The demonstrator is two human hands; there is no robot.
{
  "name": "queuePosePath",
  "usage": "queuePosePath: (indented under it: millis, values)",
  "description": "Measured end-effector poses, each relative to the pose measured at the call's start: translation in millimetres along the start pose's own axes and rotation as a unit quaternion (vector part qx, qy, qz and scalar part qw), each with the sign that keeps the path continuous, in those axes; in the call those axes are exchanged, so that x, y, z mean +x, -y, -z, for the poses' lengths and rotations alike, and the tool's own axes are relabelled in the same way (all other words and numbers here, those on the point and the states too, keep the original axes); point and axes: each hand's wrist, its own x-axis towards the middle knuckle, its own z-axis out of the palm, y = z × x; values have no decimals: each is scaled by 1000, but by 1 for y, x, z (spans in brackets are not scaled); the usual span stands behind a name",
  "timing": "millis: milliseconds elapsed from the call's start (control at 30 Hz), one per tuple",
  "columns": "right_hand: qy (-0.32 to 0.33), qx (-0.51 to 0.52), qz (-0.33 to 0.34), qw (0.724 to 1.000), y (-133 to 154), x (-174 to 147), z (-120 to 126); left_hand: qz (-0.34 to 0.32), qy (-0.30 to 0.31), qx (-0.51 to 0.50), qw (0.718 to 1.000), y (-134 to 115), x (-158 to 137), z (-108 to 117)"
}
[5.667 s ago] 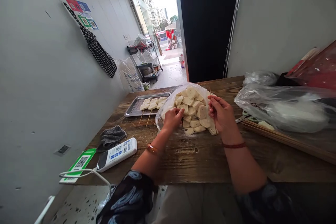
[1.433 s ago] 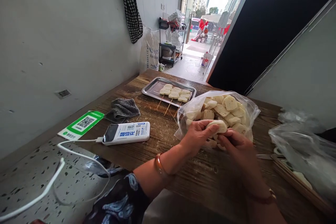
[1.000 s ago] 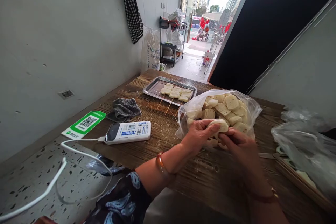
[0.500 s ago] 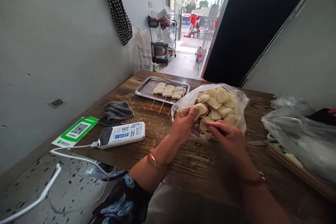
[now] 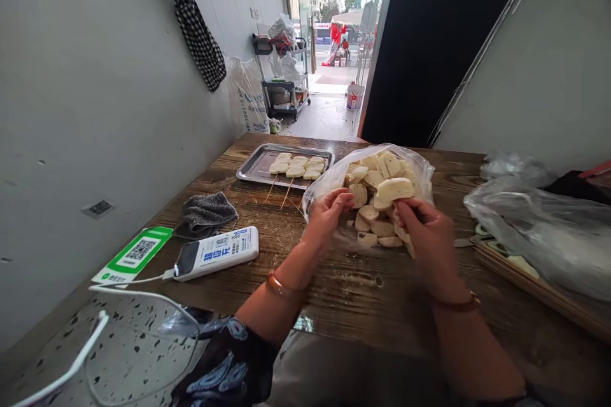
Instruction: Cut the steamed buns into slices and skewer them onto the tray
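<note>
A clear plastic bag lies open, full of pale, flat food slices. At its left side, the bent fingers of my left hand close on the edge of one slice. My right hand is pinched at the front right of the pile. A pale slice stands out just above its fingertips, seemingly on a thin skewer mostly hidden by the fingers. Behind and to the left, a metal tray bears several skewered slices, their sticks poking over the near rim.
On the left of the wooden table lie a grey cloth, a white power bank with a cable, and a green QR card. Right are a knife, a wooden board and crumpled plastic bags.
My left hand has let go of the slice it held and moved to another at the bag's left. That slice now appears at my right hand's fingertips. The view has shifted slightly.
</note>
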Motion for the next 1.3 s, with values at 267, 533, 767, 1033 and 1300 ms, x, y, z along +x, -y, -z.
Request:
queuePosePath:
  millis: [267,533,767,1033,1300]
  values:
    - [-10,52,-28,998,3,8,0,-28,-42,153,987,11,19,1]
    - [12,6,27,1000,3,7,-2,-104,-73,334,934,-2,39,-21]
    - [13,16,44,999,5,8,-5,-106,-29,560,822,-8,40,-29]
    - [34,27,34,998,10,5,-5,-64,-63,226,970,-28,25,1]
    - [195,11,45,980,18,-6,-10,23,-43,-111,993,-43,11,13]
